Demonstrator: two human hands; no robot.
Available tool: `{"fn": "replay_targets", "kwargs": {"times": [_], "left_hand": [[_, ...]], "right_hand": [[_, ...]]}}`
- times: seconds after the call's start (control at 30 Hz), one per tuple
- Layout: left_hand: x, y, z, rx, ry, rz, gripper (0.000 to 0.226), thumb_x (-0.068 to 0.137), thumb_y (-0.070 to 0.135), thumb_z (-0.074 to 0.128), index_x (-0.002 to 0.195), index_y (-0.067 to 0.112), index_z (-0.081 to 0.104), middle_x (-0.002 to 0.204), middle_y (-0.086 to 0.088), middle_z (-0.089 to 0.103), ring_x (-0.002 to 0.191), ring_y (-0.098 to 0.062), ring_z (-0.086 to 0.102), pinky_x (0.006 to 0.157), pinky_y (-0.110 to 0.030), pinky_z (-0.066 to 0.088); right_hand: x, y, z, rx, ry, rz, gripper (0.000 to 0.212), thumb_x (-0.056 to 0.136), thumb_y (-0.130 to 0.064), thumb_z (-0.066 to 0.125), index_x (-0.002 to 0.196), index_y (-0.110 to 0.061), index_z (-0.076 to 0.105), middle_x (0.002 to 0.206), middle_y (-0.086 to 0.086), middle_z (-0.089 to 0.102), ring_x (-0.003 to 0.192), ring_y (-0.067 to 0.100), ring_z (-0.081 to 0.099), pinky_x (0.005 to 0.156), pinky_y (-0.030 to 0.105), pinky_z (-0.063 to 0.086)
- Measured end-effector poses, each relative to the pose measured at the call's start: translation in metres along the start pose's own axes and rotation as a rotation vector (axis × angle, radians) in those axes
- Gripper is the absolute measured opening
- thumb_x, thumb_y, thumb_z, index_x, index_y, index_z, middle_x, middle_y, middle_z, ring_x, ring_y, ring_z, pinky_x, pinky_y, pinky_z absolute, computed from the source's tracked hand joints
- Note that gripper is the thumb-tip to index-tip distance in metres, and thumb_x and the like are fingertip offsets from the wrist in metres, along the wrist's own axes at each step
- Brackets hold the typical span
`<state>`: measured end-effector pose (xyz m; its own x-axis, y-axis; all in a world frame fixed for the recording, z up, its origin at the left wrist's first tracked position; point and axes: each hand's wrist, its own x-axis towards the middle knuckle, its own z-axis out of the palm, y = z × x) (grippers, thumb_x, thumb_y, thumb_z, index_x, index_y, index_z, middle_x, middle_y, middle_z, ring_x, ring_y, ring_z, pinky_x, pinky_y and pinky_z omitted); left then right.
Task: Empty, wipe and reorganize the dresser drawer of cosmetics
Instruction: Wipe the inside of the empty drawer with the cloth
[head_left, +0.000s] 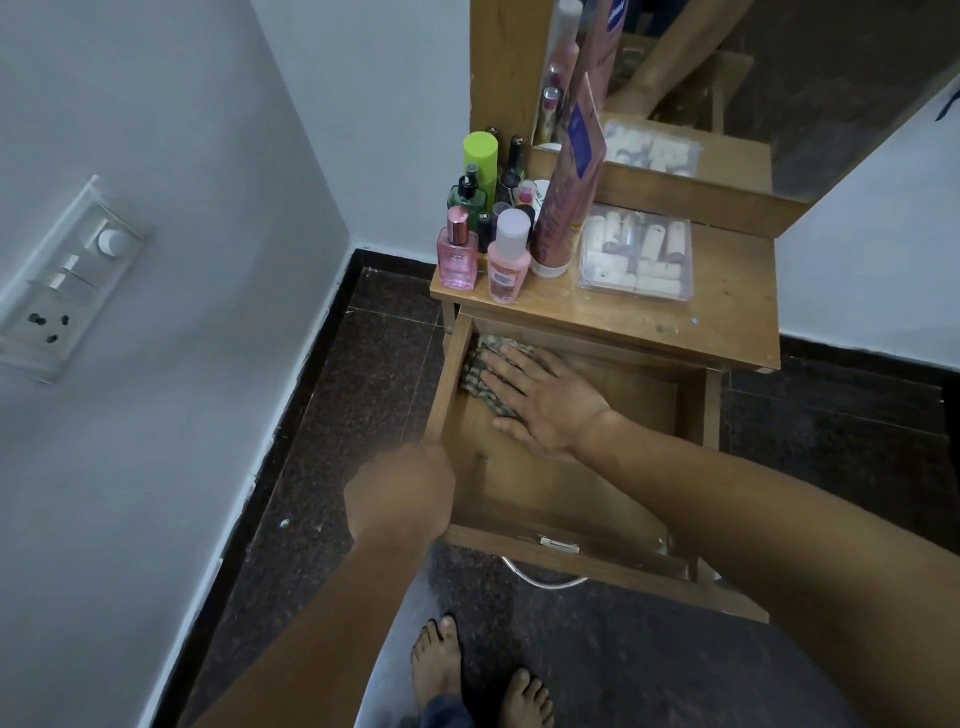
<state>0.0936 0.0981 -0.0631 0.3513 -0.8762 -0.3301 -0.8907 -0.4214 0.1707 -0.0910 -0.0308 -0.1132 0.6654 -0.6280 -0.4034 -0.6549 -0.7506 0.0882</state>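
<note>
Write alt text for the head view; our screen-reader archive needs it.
A person's right hand presses a checked cloth flat into the back left corner of an open, emptied wooden drawer, while the left hand grips the drawer's left edge. Cosmetic bottles and a clear plastic box stand on the dresser top above.

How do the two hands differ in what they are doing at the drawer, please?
The right hand lies flat and open, pressing the checked cloth onto the drawer floor; the left hand is curled, gripping the drawer's left wall. Right is inside, left at the edge. Both touch the drawer.
</note>
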Motion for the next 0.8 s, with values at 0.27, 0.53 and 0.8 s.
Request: {"fn": "replay_targets", "kwargs": {"times": [0.27, 0.53, 0.8], "left_hand": [[-0.002, 0.0, -0.002, -0.015, -0.01, -0.002, 0.052, 0.104, 0.037, 0.027, 0.104, 0.012, 0.072, 0.103, -0.014, 0.073, 0.096, -0.036, 0.069, 0.084, -0.042, 0.054], [-0.003, 0.002, -0.005, 0.002, -0.005, -0.002, 0.054, 0.105, 0.038, 0.026, 0.107, 0.01, 0.072, 0.104, -0.015, 0.073, 0.097, -0.036, 0.069, 0.083, -0.041, 0.053], [-0.003, 0.001, -0.005, -0.024, 0.001, 0.006, 0.052, 0.104, 0.034, 0.027, 0.104, 0.009, 0.072, 0.102, -0.015, 0.074, 0.094, -0.037, 0.069, 0.08, -0.04, 0.052]], "right_hand": [[-0.039, 0.002, 0.011, 0.038, -0.027, 0.193, 0.065, 0.108, -0.048, 0.016, 0.163, -0.019, -0.002, 0.17, 0.003, -0.014, 0.158, 0.023, -0.01, 0.126, 0.049, 0.009], [-0.089, -0.006, 0.011, 0.154, -0.119, 0.595, 0.068, 0.103, -0.013, 0.04, 0.161, -0.003, 0.007, 0.166, 0.026, 0.006, 0.149, 0.048, 0.019, 0.11, 0.052, 0.045], [-0.098, -0.029, -0.018, 1.669, 0.519, 1.368, 0.034, 0.096, -0.006, 0.054, 0.128, -0.012, 0.065, 0.106, 0.007, 0.067, 0.09, 0.021, 0.066, 0.069, 0.02, 0.056]]}}
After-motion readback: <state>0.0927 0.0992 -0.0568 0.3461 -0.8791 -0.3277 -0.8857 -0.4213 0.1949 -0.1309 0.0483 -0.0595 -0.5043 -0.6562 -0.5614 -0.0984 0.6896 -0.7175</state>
